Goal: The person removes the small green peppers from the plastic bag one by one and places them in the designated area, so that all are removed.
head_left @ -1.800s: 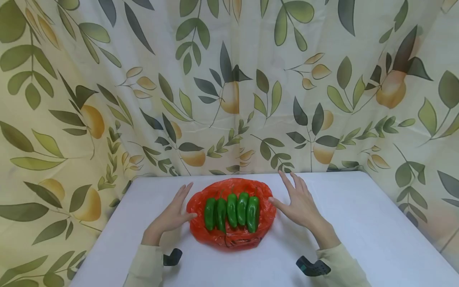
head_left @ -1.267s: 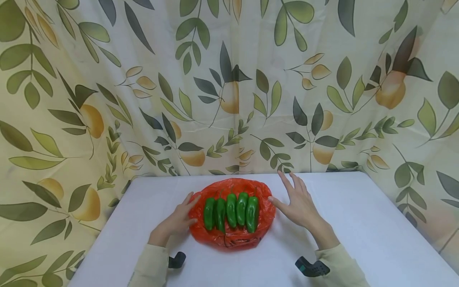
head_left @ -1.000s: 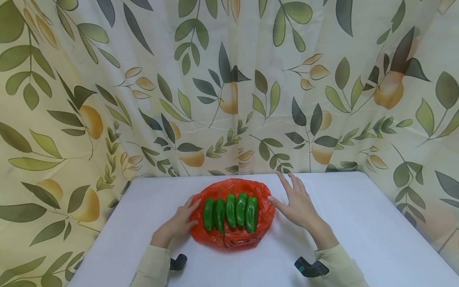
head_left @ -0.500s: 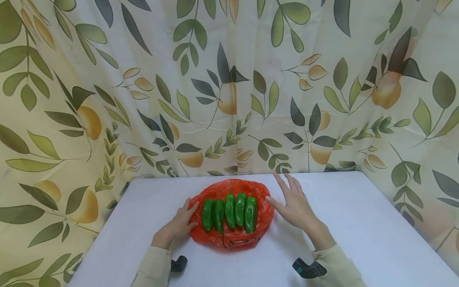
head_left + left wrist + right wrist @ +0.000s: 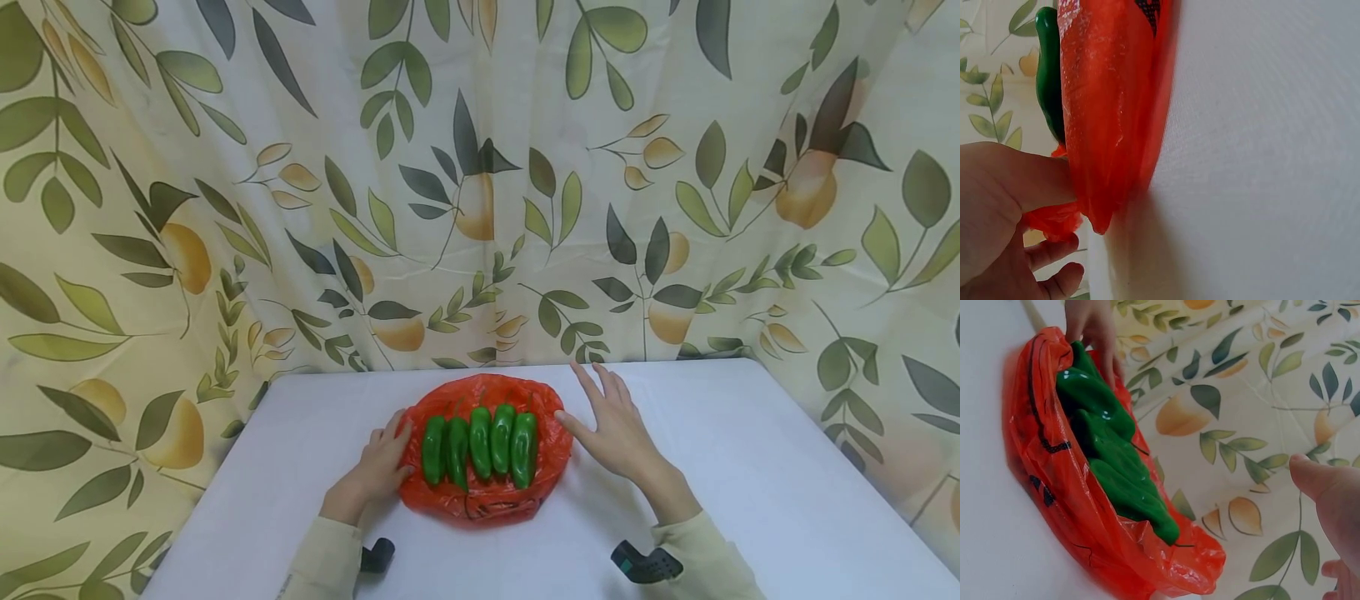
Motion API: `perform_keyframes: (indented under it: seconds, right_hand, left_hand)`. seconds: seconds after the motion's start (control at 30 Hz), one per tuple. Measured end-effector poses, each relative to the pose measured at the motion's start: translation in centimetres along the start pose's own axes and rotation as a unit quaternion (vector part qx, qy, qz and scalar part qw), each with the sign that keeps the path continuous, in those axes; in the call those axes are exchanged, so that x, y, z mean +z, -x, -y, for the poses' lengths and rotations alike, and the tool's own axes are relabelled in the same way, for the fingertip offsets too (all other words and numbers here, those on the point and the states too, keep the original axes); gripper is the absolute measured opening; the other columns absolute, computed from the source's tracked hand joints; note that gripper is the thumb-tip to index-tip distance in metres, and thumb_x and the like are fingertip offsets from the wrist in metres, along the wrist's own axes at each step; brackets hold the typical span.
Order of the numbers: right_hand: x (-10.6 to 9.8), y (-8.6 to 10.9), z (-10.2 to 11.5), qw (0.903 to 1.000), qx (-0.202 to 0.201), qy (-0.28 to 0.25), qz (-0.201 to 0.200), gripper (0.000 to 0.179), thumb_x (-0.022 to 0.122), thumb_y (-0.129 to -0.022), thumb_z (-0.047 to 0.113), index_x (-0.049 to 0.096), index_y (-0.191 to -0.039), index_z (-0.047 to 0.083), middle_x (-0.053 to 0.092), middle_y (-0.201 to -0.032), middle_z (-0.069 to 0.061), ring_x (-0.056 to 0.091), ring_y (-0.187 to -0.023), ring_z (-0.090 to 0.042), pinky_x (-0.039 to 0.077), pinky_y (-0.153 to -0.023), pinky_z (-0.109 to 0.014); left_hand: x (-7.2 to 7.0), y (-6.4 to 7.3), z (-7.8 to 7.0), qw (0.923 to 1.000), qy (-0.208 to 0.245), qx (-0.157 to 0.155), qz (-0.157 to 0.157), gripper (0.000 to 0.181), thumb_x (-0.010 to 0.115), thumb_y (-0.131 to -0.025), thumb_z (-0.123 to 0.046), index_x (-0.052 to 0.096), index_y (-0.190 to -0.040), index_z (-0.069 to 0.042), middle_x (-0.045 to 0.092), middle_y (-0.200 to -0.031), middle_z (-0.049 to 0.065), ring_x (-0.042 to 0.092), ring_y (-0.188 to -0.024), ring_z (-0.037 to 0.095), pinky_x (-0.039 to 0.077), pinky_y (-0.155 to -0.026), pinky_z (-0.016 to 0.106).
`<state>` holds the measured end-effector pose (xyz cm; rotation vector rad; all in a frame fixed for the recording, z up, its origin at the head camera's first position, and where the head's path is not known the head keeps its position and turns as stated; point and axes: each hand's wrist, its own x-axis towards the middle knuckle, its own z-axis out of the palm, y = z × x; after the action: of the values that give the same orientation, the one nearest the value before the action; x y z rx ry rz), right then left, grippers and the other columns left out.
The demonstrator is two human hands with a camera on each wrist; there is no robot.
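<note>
Several green chili peppers [image 5: 480,442] lie side by side in a red plastic bag [image 5: 438,502] with its mouth rolled open. My left hand [image 5: 381,462] is at the bag's left rim, fingers and thumb bent around the edge. In the left wrist view, the thumb [image 5: 1041,181] goes in behind the bag wall, and a fold of red plastic shows between it and the curled fingers. The right wrist view has the left hand [image 5: 1092,325] close behind the peppers. My right hand [image 5: 618,433] holds nothing, fingers spread, its thumb tip near the bag's right edge.
The bag stands on a white-covered table [image 5: 750,483]. A curtain [image 5: 480,183] printed with leaves and fruit hangs behind and at both sides. Dark wrist cameras [image 5: 647,562] sit at both cuffs.
My left hand has moved right onto the bag's left rim, and its fingers have drawn together there. The right hand stays spread in about the same place; bag and peppers have hardly moved.
</note>
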<state>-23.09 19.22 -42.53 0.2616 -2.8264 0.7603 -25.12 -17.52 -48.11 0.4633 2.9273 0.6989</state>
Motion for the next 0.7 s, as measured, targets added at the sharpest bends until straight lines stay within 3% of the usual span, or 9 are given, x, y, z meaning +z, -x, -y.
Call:
perform_keyframes:
  seconds: [0.27, 0.53, 0.7]
  right_hand:
    - [0.05, 0.12, 0.06, 1.0, 0.0, -0.001, 0.002, 0.084, 0.056, -0.095, 0.057, 0.018, -0.163, 0.025, 0.016, -0.166, -0.024, 0.015, -0.15, -0.054, 0.024, -0.11, -0.082]
    - [0.1, 0.08, 0.23, 1.0, -0.004, -0.001, -0.001, 0.086, 0.058, -0.095, 0.053, 0.016, -0.163, 0.024, 0.016, -0.166, -0.023, 0.016, -0.15, -0.053, 0.023, -0.111, -0.081]
    - [0.12, 0.1, 0.25, 1.0, -0.002, -0.001, -0.002, 0.086, 0.058, -0.095, 0.053, 0.016, -0.163, 0.023, 0.017, -0.166, -0.023, 0.015, -0.15, -0.054, 0.023, -0.111, -0.081]
  left_hand:
    - [-0.15, 0.16, -0.59, 0.9996, -0.017, 0.014, -0.015, 0.077, 0.072, -0.089, -0.004, 0.032, -0.154, 0.008, 0.023, -0.165, 0.02, 0.042, -0.127, 0.044, 0.046, -0.102, 0.063]
    - [-0.43, 0.08, -0.39, 0.9996, 0.022, 0.014, -0.014, 0.082, 0.075, -0.086, -0.002, 0.033, -0.156, 0.002, 0.024, -0.165, 0.014, 0.043, -0.129, 0.039, 0.044, -0.11, 0.061]
    - [-0.61, -0.19, -0.25, 0.9979, 0.034, 0.042, -0.036, 0.085, 0.078, -0.081, 0.003, 0.036, -0.154, 0.002, 0.028, -0.163, 0.013, 0.045, -0.136, 0.04, 0.041, -0.117, 0.056]
